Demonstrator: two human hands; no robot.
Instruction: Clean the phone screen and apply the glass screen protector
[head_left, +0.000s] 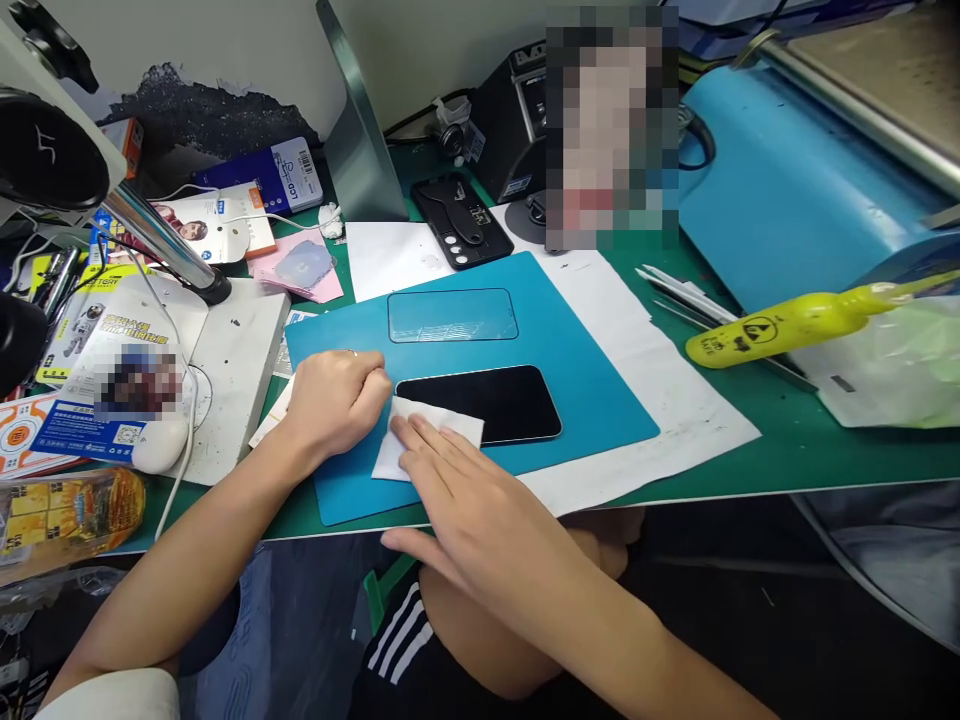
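Note:
A black-screened phone (487,400) lies face up on a blue mat (592,400). My right hand (465,490) is laid over a white wipe (390,460) that covers the phone's left end. Its fingers are stretched flat on the wipe and its thumb is apart. Curled into a fist, my left hand (341,400) rests on the mat beside the phone's left end. Whatever its fingers may hold is hidden. Above the phone on the mat is a clear screen protector (453,315) with a black border.
A black phone case (463,222) lies behind the mat. A yellow-green bottle (772,330), tweezers (697,300) and a blue machine (795,180) are at the right. A metal stand post (161,240) and a clear bottle (71,515) stand left. The table's front edge is close.

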